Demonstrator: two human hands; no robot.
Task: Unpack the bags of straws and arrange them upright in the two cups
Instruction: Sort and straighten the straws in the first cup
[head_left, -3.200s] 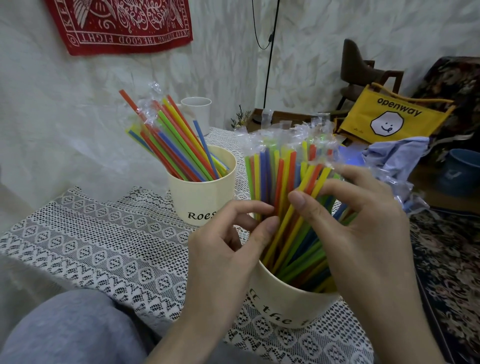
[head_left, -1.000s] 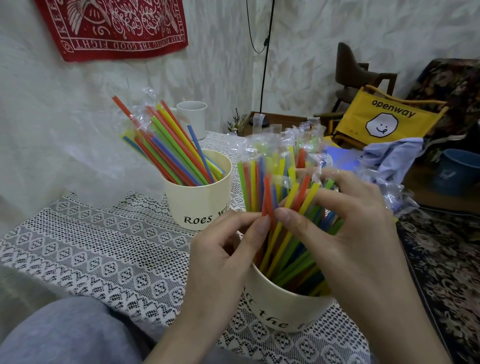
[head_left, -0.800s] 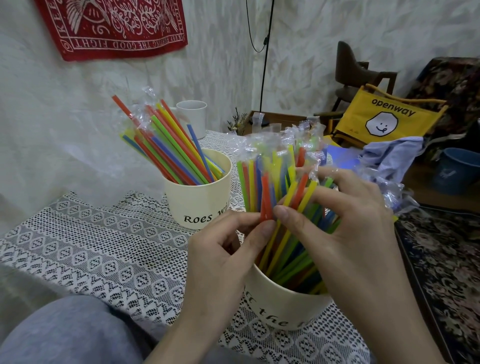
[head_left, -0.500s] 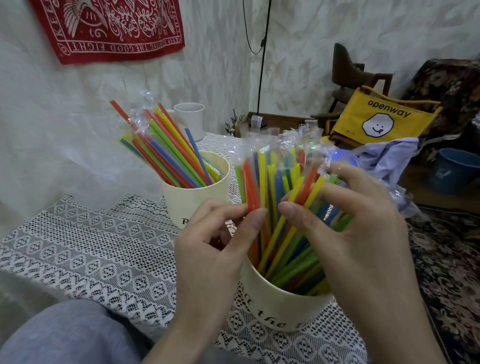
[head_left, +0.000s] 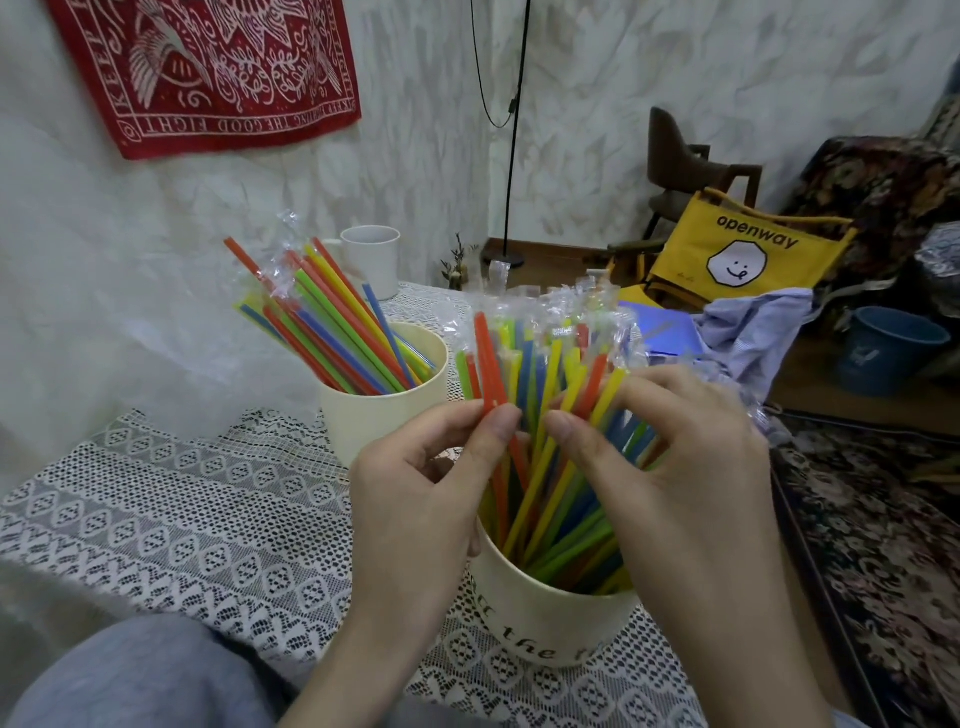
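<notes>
- White crumpled wall covering stands behind a table with a white lace cloth (head_left: 171, 519); a red printed banner (head_left: 208, 67) hangs at the far left, and a yellow fabric chair back (head_left: 743, 254) is at the far right.
- Our left hand (head_left: 415, 499) pinches one orange plastic straw (head_left: 488, 364) between thumb and forefinger. Half a second ago this straw sat lower among the others; now it stands higher than its neighbours, so we judge we are pulling it up to set it straighter.
- Our right hand (head_left: 670, 467) has its fingers curled around the slanted bundle of coloured straws in clear wrappers (head_left: 566, 415), holding it in the near cream cup with black lettering (head_left: 545, 618), as before.
- The far cream cup (head_left: 379, 410) holds its own straws, which lean to the left; they have not moved.
- For the task this means both cups are filled, but the straws in both are tilted, so arranging is not finished, in our judgement.
- The near cup stands close to the right edge of the table, with patterned carpet (head_left: 883, 545) beyond it. More open lace is at the left, and the two cups are near each other, so wide moves to the right could tip the near cup.
</notes>
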